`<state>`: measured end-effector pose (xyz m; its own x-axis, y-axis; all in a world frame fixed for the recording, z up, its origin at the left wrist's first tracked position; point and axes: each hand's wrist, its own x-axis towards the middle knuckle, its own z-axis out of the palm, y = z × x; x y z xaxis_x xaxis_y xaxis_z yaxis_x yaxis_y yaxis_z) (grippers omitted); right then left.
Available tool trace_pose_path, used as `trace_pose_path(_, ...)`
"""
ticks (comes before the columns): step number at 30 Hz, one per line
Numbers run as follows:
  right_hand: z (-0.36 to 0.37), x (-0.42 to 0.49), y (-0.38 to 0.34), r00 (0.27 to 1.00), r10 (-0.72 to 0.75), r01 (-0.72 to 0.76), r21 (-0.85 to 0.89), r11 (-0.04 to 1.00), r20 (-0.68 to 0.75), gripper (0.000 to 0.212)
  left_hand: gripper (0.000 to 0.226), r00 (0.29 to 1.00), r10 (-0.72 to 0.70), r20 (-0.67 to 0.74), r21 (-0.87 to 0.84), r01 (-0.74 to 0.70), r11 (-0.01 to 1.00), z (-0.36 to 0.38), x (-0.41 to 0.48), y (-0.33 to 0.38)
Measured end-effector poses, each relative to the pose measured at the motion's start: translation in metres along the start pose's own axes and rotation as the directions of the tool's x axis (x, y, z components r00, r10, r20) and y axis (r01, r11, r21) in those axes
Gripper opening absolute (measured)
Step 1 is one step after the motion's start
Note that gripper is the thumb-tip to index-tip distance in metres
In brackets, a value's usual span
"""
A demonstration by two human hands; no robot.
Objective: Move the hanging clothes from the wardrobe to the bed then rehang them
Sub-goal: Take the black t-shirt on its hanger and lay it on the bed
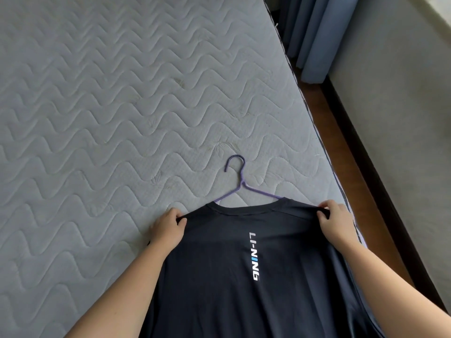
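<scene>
A dark navy t-shirt (231,276) with a white and blue logo down its back lies flat on the grey quilted bed (109,106). A purple wire hanger (240,185) sticks out of its neck opening, hook pointing away from me and lying on the mattress. My left hand (168,228) pinches the shirt's left shoulder. My right hand (336,223) pinches the right shoulder near the bed's right edge. The hanger's lower part is hidden inside the shirt.
The bed's right edge runs diagonally beside a strip of brown wooden floor (346,154). Blue curtains (314,37) hang at the top right, next to a pale wall (402,106).
</scene>
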<state>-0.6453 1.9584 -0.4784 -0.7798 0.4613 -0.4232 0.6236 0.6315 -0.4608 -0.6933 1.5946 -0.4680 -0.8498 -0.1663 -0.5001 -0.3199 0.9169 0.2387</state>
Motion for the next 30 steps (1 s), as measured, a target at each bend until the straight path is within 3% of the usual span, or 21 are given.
trace_pose_path(3,-0.008,-0.031,-0.004,0.998,0.038,-0.039,-0.033,0.999,-0.044,0.039,0.039,1.000,0.025,-0.015,0.077,-0.024,0.997,-0.009,-0.022,-0.001)
trace_pose_path(9,-0.032,-0.121,0.021,0.995,0.058,-0.054,-0.052,0.997,0.080,0.043,0.029,0.998,-0.062,0.001,-0.307,0.059,0.950,-0.036,-0.125,-0.027)
trace_pose_path(16,-0.054,-0.253,0.077,0.921,0.245,-0.280,0.078,0.957,0.305,0.037,0.010,0.948,-0.275,0.159,-0.498,0.318,0.807,-0.026,-0.285,-0.094)
trace_pose_path(18,-0.061,-0.286,0.090,0.894,0.287,-0.332,0.079,0.940,0.345,0.037,0.015,0.919,-0.337,0.205,-0.540,0.393,0.745,-0.017,-0.326,-0.111)
trace_pose_path(21,-0.071,-0.327,0.109,0.850,0.358,-0.408,0.054,0.911,0.387,0.036,0.012,0.888,-0.366,0.279,-0.564,0.460,0.686,-0.007,-0.389,-0.121)
trace_pose_path(25,-0.079,-0.362,0.141,0.796,0.374,-0.407,-0.037,0.913,0.476,0.039,0.012,0.865,-0.390,0.317,-0.557,0.502,0.662,0.005,-0.453,-0.125)
trace_pose_path(30,-0.103,-0.388,0.148,0.822,0.327,-0.366,-0.008,0.931,0.465,0.020,0.013,0.859,-0.380,0.344,-0.583,0.512,0.630,0.020,-0.493,-0.137)
